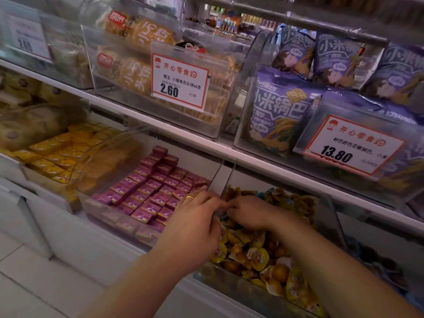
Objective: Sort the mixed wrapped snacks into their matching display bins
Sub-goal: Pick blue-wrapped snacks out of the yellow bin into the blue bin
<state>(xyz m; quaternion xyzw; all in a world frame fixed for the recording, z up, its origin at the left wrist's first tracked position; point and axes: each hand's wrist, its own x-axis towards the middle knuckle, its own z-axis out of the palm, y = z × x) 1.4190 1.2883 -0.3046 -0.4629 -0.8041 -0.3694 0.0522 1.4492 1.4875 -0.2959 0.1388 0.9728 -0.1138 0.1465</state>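
Both hands reach into a clear bin (pixel 241 292) heaped with yellow round wrapped snacks (pixel 258 258) on the lower shelf. My left hand (pixel 195 223), with a gold ring, hovers at the bin's left wall, fingers curled toward the right hand. My right hand (pixel 250 211) lies palm down on the heap, fingertips pinched against the left fingertips over something small and dark; what it is I cannot make out. Left of this bin stands a clear bin of purple boxed snacks (pixel 149 193).
Further left is a bin of yellow boxed snacks (pixel 57 154). The upper shelf holds clear bins of orange biscuit packs (pixel 133 74) and purple crisp bags (pixel 280 111), with price tags (pixel 180 82) hanging at their fronts. A white shelf rail (pixel 229 154) runs above my hands.
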